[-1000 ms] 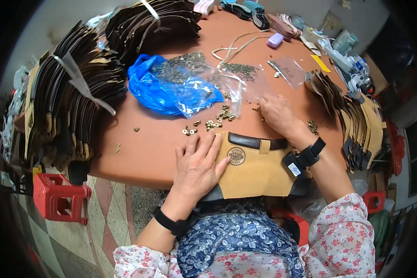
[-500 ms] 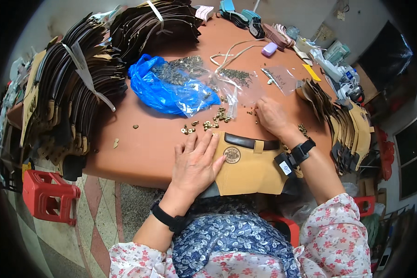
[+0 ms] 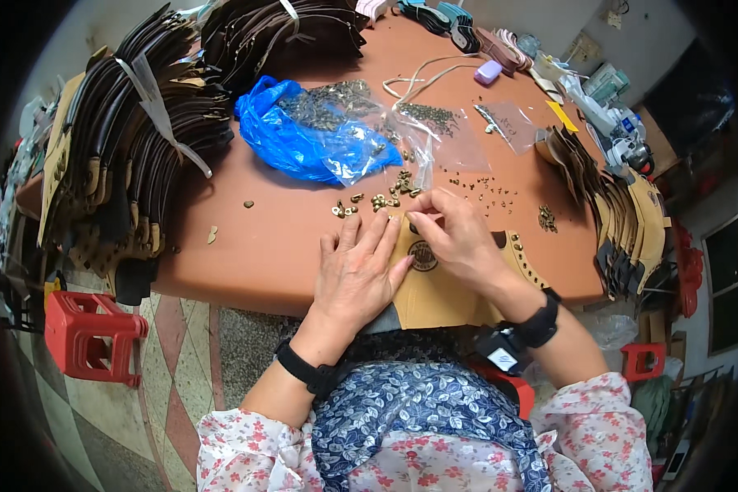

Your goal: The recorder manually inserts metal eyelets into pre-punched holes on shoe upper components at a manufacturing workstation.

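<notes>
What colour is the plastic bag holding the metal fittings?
Bright blue; the plastic bag shows clearly in the head view, on the table beyond the hands.

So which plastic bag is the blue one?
The blue bag is the crumpled one left of the clear bags, with small metal pieces spilling on top. The others are see-through.

1. A round table (image 3: 246, 246) with a reddish-brown top fills the middle of the view; its edge curves toward the lower left.
2. The floor (image 3: 115, 426) below it is laid with terrazzo-like tiles in grey, cream and dull red, set in angled bands.
3. A red plastic stool (image 3: 90, 336) stands on the floor at the left, just beside the table's edge.
4. A second red stool (image 3: 640, 359) shows at the lower right, near the table.
5. A pale wall (image 3: 541, 16) runs behind the table's far side.
6. Soft, even daylight lies over the tabletop, without hard shadows.
</notes>
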